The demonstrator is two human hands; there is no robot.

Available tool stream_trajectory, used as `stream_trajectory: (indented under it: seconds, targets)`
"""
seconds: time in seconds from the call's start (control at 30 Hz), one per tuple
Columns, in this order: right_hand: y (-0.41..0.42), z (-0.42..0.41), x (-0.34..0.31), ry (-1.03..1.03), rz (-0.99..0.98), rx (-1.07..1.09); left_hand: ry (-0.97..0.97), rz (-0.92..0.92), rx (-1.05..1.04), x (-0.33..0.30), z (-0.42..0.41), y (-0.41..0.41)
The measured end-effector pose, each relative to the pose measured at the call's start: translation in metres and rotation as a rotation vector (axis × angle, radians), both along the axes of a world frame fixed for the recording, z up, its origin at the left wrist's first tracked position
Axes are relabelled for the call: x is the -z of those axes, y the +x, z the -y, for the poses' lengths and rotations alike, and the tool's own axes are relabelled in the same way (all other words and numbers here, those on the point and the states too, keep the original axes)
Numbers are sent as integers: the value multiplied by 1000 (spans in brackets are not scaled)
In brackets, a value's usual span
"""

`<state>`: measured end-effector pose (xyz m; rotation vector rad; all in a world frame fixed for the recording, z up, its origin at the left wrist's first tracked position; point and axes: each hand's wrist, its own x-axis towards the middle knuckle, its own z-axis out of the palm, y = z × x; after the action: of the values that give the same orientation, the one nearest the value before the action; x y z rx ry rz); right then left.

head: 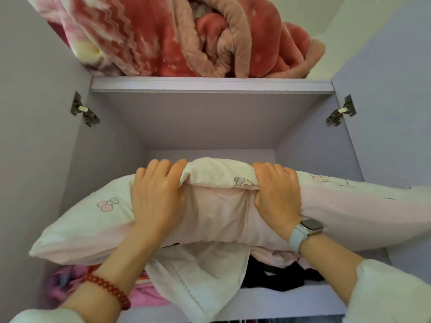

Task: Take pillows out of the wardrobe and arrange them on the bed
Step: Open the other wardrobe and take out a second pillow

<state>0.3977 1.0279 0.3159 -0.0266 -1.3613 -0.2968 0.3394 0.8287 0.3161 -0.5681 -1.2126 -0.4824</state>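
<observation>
Head view, close, facing wardrobe (211, 86) shelves.

Soft matt cotton pillow (93, 220); plush fleece blanket (177, 36); smooth matt shelf (210, 85); metal hinges (84, 110).

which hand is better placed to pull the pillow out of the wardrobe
Neither clearly: the left hand and right hand both grip the long white-and-pink printed pillow near its middle, so probably both together.
</observation>
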Motion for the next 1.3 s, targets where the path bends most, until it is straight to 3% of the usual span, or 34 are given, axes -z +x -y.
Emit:
stream_trajectory:
  seconds: [0.17,0.47,0.83,0.97,1.2,1.3]
  targets:
    - [48,8,47,68,89,-173,28,157,-165,63,17,78]
    - [144,34,140,164,252,-400,38,375,-274,170,52,210]
    - [223,109,236,362,426,-553,364,761,-245,315,101,334]
    - [242,143,271,391,639,-696,397,839,-430,348,130,379]
    - [263,212,380,306,1165,-1133,163,943,-882,393,181,468]
    - [292,266,417,303,1276,-1304,170,967,-1065,409,208,520]
